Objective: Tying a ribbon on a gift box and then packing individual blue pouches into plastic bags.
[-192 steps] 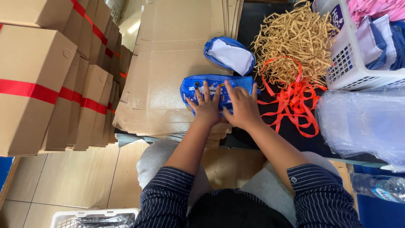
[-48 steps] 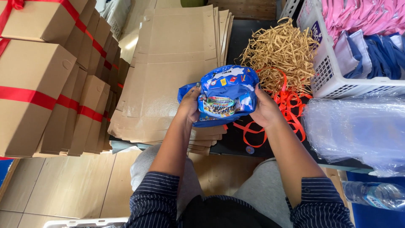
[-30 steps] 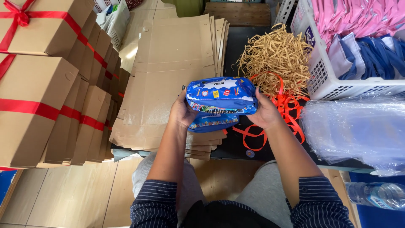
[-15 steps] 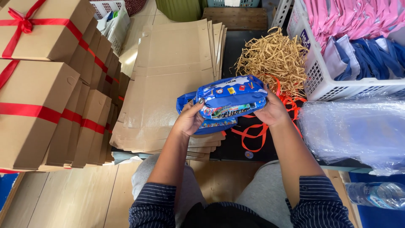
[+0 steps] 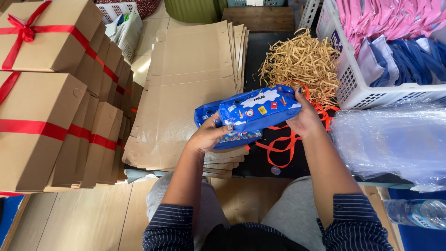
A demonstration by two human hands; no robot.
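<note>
I hold a folded blue printed bag with small coloured pictures in both hands, lifted above a stack of flat brown cardboard sheets. My left hand grips its left end from below, thumb on top. My right hand grips its right end. Behind the bag lies a heap of tan paper shreds, and orange-red ribbons trail on the dark surface under my right wrist.
Closed brown boxes tied with red ribbon are stacked at the left. A white plastic basket with pink and blue folded fabric stands at the upper right. Clear plastic bags lie at the right, a water bottle below them.
The bag was pressed flat on the cardboard stack, then lifted and turned in both hands. Over the last half second it has tilted slightly and shifted a little to the right.
</note>
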